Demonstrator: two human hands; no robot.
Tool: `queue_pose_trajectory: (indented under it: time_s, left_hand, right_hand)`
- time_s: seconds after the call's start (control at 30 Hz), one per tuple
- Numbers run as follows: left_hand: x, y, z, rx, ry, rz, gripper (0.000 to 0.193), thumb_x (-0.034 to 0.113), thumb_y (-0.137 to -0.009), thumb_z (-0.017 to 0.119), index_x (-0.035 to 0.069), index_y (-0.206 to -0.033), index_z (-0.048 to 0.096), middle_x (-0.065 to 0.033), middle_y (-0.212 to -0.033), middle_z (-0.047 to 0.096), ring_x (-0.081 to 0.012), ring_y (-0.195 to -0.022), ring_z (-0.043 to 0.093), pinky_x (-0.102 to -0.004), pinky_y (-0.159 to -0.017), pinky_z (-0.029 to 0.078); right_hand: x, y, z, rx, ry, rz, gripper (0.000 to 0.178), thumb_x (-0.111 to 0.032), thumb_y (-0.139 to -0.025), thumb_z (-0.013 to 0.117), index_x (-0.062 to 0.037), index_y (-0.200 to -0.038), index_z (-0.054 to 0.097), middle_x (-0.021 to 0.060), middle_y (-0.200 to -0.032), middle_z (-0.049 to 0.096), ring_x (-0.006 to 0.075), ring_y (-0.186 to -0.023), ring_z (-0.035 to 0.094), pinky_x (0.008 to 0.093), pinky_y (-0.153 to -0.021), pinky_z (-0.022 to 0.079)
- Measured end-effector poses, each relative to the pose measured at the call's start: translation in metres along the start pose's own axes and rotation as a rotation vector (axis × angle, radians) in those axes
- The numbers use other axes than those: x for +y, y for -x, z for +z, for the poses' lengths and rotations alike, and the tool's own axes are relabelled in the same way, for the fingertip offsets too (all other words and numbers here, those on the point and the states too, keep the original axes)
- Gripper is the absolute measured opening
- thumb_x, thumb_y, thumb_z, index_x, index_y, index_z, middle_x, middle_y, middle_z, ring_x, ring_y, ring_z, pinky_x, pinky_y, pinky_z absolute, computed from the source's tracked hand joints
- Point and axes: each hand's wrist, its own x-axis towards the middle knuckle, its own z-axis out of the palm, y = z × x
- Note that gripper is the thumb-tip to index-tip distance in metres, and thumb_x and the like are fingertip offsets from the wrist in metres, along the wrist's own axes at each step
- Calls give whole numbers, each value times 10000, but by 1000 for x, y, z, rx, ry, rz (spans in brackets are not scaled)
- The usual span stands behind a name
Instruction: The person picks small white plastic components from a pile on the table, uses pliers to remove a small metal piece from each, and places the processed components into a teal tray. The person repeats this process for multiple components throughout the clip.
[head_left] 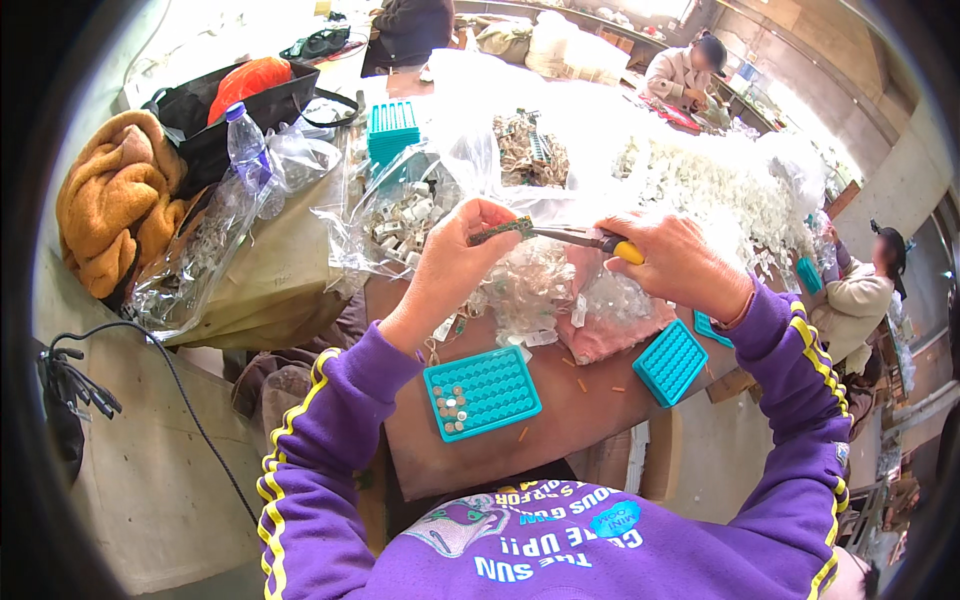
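Observation:
My left hand (452, 262) is closed, pinching a small green circuit board (500, 231) between thumb and fingers above the table. My right hand (682, 258) wraps round a screwdriver-like tool (627, 250) with a yellow-and-black handle; its thin metal shaft reaches left and meets the board's end. Whether the tip is a blade or jaws, I cannot tell. Below my hands lies a teal tray (505, 388) with rows of round pockets. Several small round metal pieces (451, 404) sit in its left part. Clear plastic pieces (525, 290) are heaped beneath the board.
Another teal tray (670, 362) lies to the right, by a pink bag (607, 335). A bag of white parts (402, 218) and a stack of teal trays (392, 130) stand at left. Whitish pieces (690, 190) pile up far right. Two people (672, 75) work beyond.

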Motion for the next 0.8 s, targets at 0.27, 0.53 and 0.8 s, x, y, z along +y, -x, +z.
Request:
queue_pose_trajectory:
  time_s: [0.27, 0.53, 0.8]
  left_hand:
    - [2, -2, 16, 220, -251, 83, 156, 108, -851, 685, 14, -970, 650, -53, -878, 700, -124, -844, 648, -270, -765, 500]
    - [-1, -5, 2, 83, 73, 23, 202, 101, -860, 688, 39, -1053, 680, 25, -828, 638, -11, -698, 493, -182, -620, 409]
    - [10, -2, 15, 134, 87, 51, 178, 104, -840, 703, 29, -998, 670, 6, -827, 650, -27, -703, 531, -190, -631, 431]
  right_hand:
    - [-6, 2, 7, 72, 184, 83, 353, -164, -808, 608, -91, -1153, 632, 166, -873, 668, 379, -751, 661, 469, -652, 512]
    - [8, -1, -9, 87, 54, 11, 334, -140, -804, 625, -61, -1129, 629, 167, -958, 647, 380, -854, 650, 454, -711, 516]
    - [1, 5, -8, -17, 15, 48, 402, -280, -838, 678, -127, -1202, 604, 173, -881, 677, 368, -801, 657, 450, -701, 518]
